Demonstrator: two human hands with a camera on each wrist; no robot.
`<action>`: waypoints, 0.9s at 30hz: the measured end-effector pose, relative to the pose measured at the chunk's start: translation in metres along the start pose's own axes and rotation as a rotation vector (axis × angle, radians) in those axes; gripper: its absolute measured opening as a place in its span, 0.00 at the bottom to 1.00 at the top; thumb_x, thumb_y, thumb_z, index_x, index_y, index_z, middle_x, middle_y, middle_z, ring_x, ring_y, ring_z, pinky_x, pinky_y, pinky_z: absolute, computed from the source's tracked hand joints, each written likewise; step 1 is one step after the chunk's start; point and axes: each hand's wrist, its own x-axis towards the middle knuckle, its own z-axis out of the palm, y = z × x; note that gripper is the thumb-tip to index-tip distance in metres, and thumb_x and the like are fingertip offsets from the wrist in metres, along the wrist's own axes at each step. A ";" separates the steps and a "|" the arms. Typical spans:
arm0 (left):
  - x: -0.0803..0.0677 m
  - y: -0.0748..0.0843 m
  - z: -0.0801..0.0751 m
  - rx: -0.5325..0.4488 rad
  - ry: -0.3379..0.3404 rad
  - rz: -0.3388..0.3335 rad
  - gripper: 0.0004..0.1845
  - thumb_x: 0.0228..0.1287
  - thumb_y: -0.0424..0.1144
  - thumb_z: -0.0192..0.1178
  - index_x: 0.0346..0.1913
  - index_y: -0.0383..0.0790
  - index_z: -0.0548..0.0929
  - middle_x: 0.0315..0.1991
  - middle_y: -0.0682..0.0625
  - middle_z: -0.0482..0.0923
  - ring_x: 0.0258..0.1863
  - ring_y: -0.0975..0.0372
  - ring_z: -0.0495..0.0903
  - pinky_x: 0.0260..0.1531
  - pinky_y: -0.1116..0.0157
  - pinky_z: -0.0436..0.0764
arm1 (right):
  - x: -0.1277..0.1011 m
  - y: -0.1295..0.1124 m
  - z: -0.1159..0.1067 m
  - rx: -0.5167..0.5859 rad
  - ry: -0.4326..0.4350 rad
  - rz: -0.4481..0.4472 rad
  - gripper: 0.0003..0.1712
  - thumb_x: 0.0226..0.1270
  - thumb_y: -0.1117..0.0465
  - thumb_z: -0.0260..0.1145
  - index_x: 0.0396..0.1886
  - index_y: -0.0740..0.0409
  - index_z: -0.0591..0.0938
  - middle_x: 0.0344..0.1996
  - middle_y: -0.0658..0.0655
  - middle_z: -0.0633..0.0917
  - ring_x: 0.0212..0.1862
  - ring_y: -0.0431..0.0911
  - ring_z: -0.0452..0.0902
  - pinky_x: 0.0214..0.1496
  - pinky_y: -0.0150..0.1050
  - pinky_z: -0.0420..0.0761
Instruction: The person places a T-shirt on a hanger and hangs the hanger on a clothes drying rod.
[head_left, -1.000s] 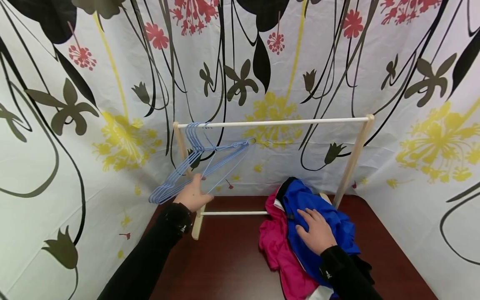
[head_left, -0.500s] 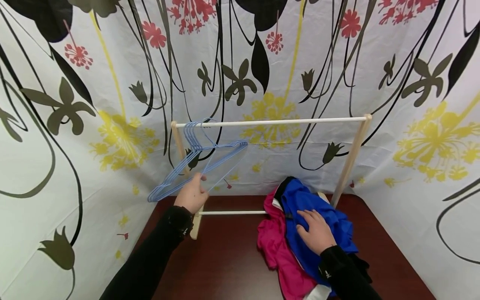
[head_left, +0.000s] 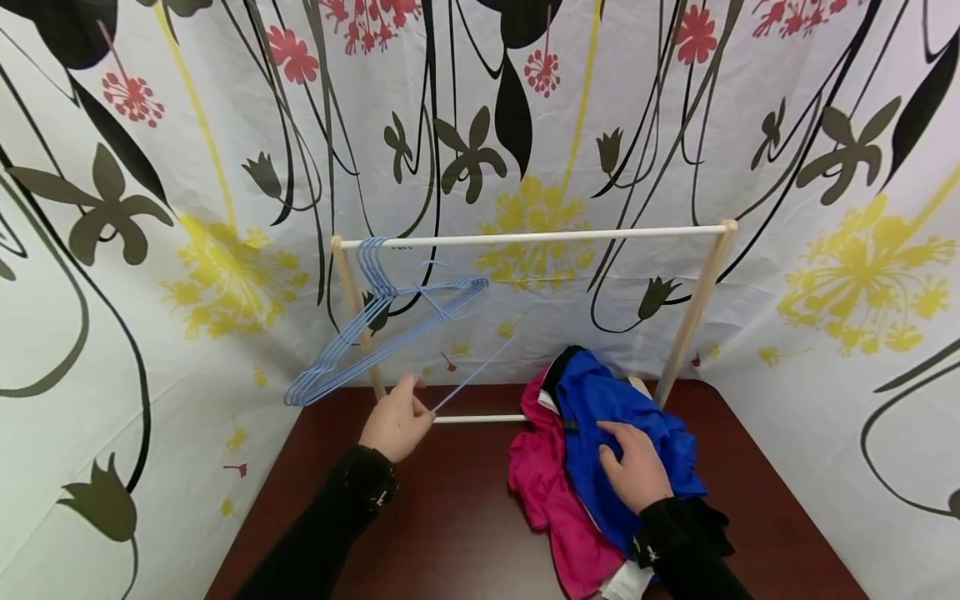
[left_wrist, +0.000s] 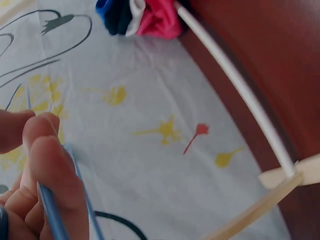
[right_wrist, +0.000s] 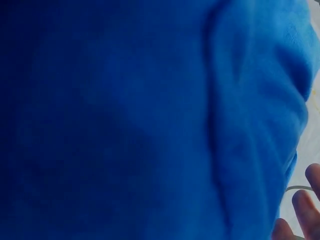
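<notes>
Where the two hands reach forward, a floral curtain [head_left: 480, 150] walls them in ahead and to both sides. The dark red-brown table [head_left: 465, 508] has its back edge beyond the left hand [head_left: 397, 422] and its right edge outward of the right hand [head_left: 636, 467], with open tabletop between them. A wooden rack [head_left: 540, 237] stands ahead; its lower dowel [head_left: 480, 419] runs just past the left hand. Beneath the right hand I see a blue garment [head_left: 606, 393], a pink garment [head_left: 561, 512] spread on its inner side. Thin blue hangers [head_left: 385, 293] hang up and leftward of the left hand, whose fingers pinch a separate hanger [left_wrist: 53, 215] slanting off rightward. The right hand lies over the blue garment, fingers slightly apart.
</notes>
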 end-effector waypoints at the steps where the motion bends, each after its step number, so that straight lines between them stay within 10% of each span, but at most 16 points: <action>1: -0.002 -0.001 0.003 -0.001 -0.013 -0.002 0.24 0.67 0.37 0.67 0.63 0.44 0.71 0.36 0.53 0.78 0.26 0.62 0.78 0.32 0.60 0.77 | 0.000 0.000 0.000 0.000 0.002 -0.006 0.22 0.76 0.61 0.60 0.67 0.56 0.77 0.64 0.63 0.76 0.69 0.63 0.65 0.68 0.61 0.63; 17: -0.012 -0.009 0.037 0.030 -0.166 0.001 0.23 0.66 0.38 0.68 0.59 0.43 0.70 0.27 0.56 0.79 0.23 0.62 0.78 0.28 0.60 0.77 | 0.078 -0.001 -0.009 -0.214 -0.124 -0.149 0.24 0.70 0.64 0.62 0.65 0.61 0.78 0.59 0.68 0.77 0.60 0.65 0.74 0.58 0.62 0.73; 27: -0.016 -0.003 0.051 0.025 -0.179 -0.030 0.25 0.65 0.36 0.69 0.61 0.43 0.71 0.26 0.56 0.79 0.23 0.62 0.78 0.29 0.60 0.77 | 0.127 -0.001 0.009 -0.384 -0.169 -0.146 0.29 0.70 0.57 0.65 0.69 0.57 0.76 0.66 0.69 0.71 0.69 0.68 0.62 0.64 0.65 0.66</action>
